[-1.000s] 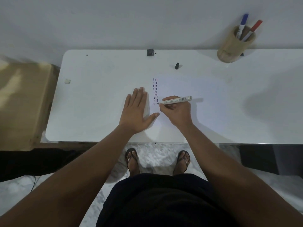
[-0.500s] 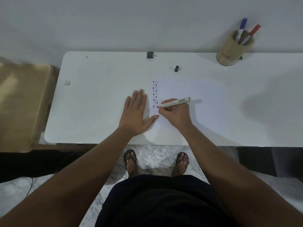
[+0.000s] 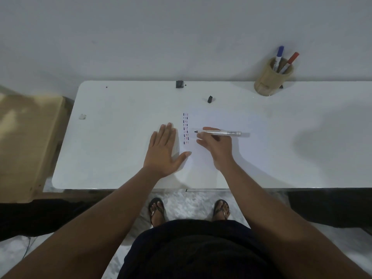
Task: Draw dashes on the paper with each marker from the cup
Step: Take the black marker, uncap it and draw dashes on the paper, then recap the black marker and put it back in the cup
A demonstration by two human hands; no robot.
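Note:
A white sheet of paper lies on the white table, with two short columns of blue and red dashes near its left edge. My left hand rests flat and open on the paper's left side. My right hand holds an uncapped black marker, lying nearly level, its tip just right of the dashes and lifted off them. A wooden cup at the back right holds a blue marker and a red marker.
A black marker cap lies behind the paper. A small black object sits at the table's back edge and a small white scrap on the left. A cardboard box stands left of the table. A wall rises behind.
My right hand has drawn the marker away to the right of the dash columns and levelled it; the tip was at the lowest dashes before. My left hand has stayed flat.

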